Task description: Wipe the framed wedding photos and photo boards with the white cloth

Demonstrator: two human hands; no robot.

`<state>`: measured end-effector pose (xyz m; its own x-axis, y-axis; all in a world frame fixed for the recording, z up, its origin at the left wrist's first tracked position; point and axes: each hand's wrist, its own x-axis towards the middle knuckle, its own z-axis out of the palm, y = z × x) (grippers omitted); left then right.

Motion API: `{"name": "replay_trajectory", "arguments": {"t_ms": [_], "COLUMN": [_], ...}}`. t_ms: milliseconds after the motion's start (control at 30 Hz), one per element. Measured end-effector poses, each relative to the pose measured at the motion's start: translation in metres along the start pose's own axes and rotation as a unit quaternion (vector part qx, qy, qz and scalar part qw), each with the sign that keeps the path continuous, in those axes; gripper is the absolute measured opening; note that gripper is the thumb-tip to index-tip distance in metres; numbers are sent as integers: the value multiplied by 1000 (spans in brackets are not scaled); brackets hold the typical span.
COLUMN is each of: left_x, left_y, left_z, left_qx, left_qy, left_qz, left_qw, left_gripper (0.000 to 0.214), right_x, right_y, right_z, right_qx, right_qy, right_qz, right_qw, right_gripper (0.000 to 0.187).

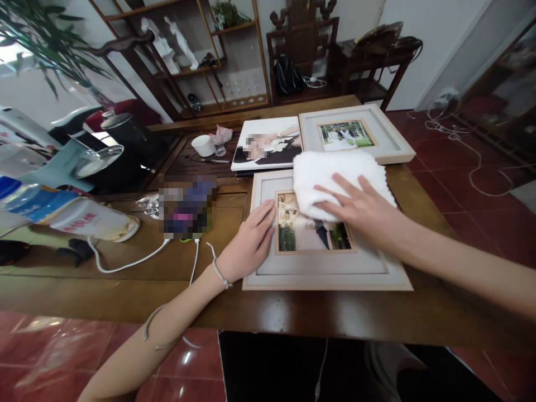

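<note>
A light wooden picture frame (326, 281) lies flat near the table's front edge, with a wide pale mat around a photo (335, 237). My left hand (252, 241) rests on the frame's left rim, fingers stretched out flat and close together. A folded white towel (307, 167) covers the upper part of the photo and the frame's top rim. On top of the towel, my right hand (355, 204) presses down with its fingers spread. The towel hides part of the picture beneath.
Behind lie a second framed photo (355, 114) and a white-edged photo panel (268, 146). To the left are a blurred-out item (186, 209) with white cables, a labelled plastic bottle (92, 218), a white cup (203, 146) and a dark pot (125, 131). The wooden table (288, 315) ends close in front.
</note>
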<state>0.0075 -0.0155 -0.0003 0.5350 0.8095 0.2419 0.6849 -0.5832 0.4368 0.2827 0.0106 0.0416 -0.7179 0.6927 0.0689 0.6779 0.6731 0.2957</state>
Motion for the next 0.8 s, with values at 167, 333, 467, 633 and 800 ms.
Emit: {"name": "replay_trajectory", "arguments": {"t_ms": [167,333,467,633,800], "left_x": [1,0,0,0,0], "left_y": [1,-1,-2,-2,-2], "left_z": [-1,1,2,1,1], "left_qx": [1,8,6,4,5], "left_qy": [-5,6,3,3,4], "left_qz": [-1,8,3,5,8], "left_qw": [1000,1000,1000,1000,1000], "left_gripper": [47,47,47,46,47], "right_x": [21,1,-34,-67,-51], "right_y": [12,-34,-72,-88,-73], "right_z": [8,3,-18,-40,-20], "right_qx": [-3,34,115,181,126], "right_qy": [-10,-27,-54,-31,-18], "right_qz": [8,-16,-7,-38,0], "right_qw": [1000,999,992,982,992], "right_gripper": [64,55,45,37,47]}}
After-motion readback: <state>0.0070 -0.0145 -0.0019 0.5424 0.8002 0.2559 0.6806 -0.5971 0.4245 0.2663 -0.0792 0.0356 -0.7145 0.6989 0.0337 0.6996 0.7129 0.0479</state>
